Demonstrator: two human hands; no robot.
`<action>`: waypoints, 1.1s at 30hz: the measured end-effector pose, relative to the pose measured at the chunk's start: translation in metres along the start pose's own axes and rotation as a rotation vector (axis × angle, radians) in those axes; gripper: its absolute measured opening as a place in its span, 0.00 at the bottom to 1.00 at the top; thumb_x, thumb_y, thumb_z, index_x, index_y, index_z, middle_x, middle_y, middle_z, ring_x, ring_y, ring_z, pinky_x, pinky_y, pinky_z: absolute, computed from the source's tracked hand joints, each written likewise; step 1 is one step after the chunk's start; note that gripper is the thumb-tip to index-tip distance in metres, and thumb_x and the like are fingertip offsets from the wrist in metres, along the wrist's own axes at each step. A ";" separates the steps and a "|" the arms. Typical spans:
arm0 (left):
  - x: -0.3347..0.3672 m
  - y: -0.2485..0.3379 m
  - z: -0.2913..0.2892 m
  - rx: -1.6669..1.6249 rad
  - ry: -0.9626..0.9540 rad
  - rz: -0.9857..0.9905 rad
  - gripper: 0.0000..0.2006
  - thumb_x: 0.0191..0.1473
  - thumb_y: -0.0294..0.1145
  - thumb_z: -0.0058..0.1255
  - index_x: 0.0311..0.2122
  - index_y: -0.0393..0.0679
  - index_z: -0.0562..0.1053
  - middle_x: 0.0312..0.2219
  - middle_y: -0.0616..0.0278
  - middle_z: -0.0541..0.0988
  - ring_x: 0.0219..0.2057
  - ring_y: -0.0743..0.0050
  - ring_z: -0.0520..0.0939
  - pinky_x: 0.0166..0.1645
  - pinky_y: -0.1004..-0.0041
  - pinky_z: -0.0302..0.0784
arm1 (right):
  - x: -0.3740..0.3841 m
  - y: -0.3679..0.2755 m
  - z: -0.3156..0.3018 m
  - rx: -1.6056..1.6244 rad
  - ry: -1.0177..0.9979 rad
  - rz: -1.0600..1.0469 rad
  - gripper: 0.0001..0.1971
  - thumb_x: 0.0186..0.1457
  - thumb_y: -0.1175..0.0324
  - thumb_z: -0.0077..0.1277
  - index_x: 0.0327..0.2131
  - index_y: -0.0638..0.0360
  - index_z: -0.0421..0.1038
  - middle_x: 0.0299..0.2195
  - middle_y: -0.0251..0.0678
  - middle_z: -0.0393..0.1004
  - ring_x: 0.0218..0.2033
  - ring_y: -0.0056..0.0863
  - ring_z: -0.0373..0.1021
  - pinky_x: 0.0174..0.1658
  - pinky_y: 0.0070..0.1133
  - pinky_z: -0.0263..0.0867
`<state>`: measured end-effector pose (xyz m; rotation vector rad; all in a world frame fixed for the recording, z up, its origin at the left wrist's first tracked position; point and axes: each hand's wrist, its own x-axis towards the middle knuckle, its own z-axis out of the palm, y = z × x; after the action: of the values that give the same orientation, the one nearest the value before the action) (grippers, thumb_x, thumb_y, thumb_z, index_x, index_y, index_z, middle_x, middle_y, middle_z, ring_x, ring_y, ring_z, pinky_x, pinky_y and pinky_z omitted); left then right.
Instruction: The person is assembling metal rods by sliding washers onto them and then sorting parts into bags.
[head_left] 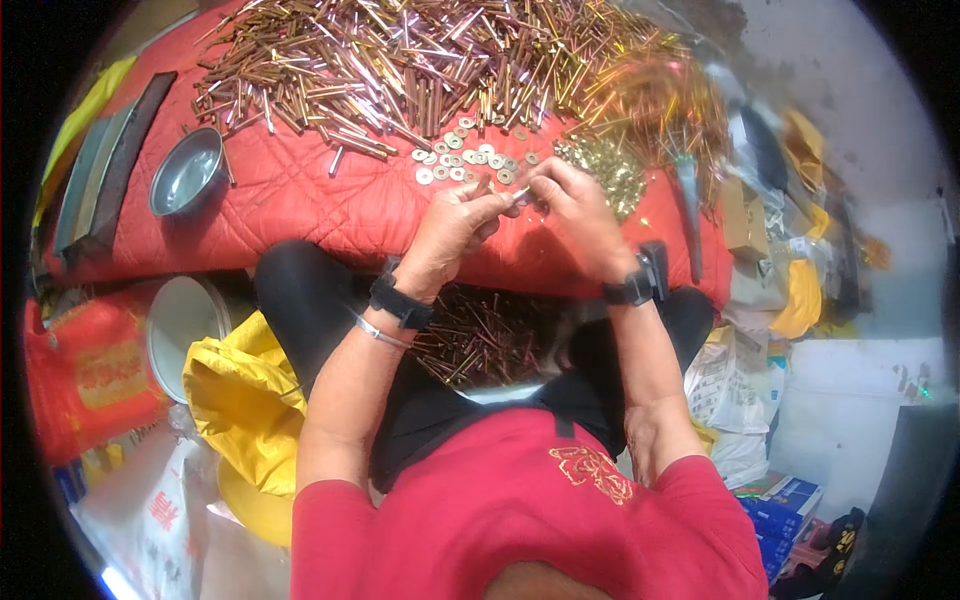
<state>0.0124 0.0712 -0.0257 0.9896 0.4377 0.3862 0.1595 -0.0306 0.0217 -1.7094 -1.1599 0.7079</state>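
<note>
Over the near edge of the red quilted cloth [300, 195], my left hand [455, 232] and my right hand [580, 212] meet fingertip to fingertip. Between them is a small shiny metal piece [521, 197], pinched from both sides; its exact kind is mostly hidden by the fingers. Just beyond my left fingers lie several flat round washers [455, 160], spread loosely. A heap of small gold-coloured metal parts [612, 178] sits right by my right hand. Farther back is a large pile of long copper and gold metal rods [400, 70].
A metal bowl [188, 172] stands at the left on the cloth. Between my knees lies another pile of long metal pieces [480, 338]. Yellow fabric [240, 375] and a red sack [100, 370] are at lower left; boxes and bags [740, 380] crowd the right.
</note>
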 end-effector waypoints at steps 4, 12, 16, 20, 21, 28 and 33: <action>0.004 -0.004 -0.003 0.152 -0.034 0.107 0.09 0.52 0.35 0.54 0.29 0.40 0.76 0.15 0.77 0.66 0.15 0.91 0.60 0.20 0.84 0.50 | 0.003 0.012 -0.009 -0.291 -0.059 -0.096 0.10 0.61 0.66 0.42 0.31 0.63 0.69 0.22 0.31 0.68 0.24 0.25 0.65 0.32 0.21 0.64; 0.004 -0.001 -0.004 0.020 -0.025 -0.020 0.09 0.51 0.36 0.54 0.28 0.40 0.76 0.15 0.77 0.65 0.16 0.91 0.60 0.20 0.84 0.50 | 0.007 0.014 0.005 -0.164 0.104 -0.320 0.14 0.58 0.69 0.45 0.47 0.59 0.67 0.26 0.33 0.68 0.28 0.24 0.67 0.34 0.22 0.65; 0.001 -0.001 -0.004 0.031 -0.039 -0.034 0.10 0.51 0.36 0.54 0.28 0.39 0.76 0.16 0.76 0.66 0.16 0.91 0.60 0.21 0.84 0.50 | 0.006 0.008 0.005 -0.103 0.095 -0.086 0.16 0.57 0.71 0.47 0.50 0.56 0.66 0.25 0.33 0.68 0.26 0.22 0.67 0.32 0.21 0.64; 0.005 -0.002 -0.001 0.034 -0.040 -0.027 0.10 0.52 0.36 0.54 0.29 0.39 0.76 0.15 0.77 0.65 0.15 0.91 0.60 0.20 0.84 0.49 | 0.010 0.020 0.008 0.025 0.212 -0.292 0.18 0.58 0.70 0.47 0.52 0.56 0.65 0.25 0.32 0.68 0.26 0.20 0.66 0.32 0.21 0.64; 0.004 -0.002 -0.001 0.046 -0.041 -0.028 0.10 0.53 0.36 0.53 0.29 0.40 0.76 0.14 0.77 0.65 0.14 0.91 0.59 0.19 0.84 0.48 | 0.009 0.018 0.008 -0.023 0.163 -0.235 0.18 0.58 0.70 0.47 0.52 0.56 0.65 0.25 0.32 0.68 0.27 0.19 0.66 0.32 0.21 0.64; 0.005 -0.002 -0.003 0.023 -0.019 -0.034 0.10 0.53 0.37 0.52 0.30 0.40 0.77 0.13 0.77 0.63 0.13 0.91 0.57 0.18 0.83 0.46 | 0.004 0.014 0.008 -0.125 0.141 -0.213 0.18 0.58 0.71 0.47 0.53 0.57 0.64 0.27 0.32 0.69 0.28 0.19 0.67 0.34 0.20 0.65; 0.002 0.001 -0.004 0.025 -0.038 -0.084 0.09 0.51 0.36 0.55 0.29 0.40 0.77 0.16 0.76 0.67 0.17 0.91 0.61 0.21 0.84 0.50 | 0.001 0.008 0.004 -0.123 0.134 -0.086 0.20 0.57 0.72 0.50 0.53 0.56 0.63 0.27 0.32 0.69 0.28 0.19 0.67 0.33 0.19 0.65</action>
<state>0.0120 0.0749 -0.0272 0.9982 0.4495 0.2859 0.1596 -0.0289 0.0123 -1.7690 -1.1957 0.4702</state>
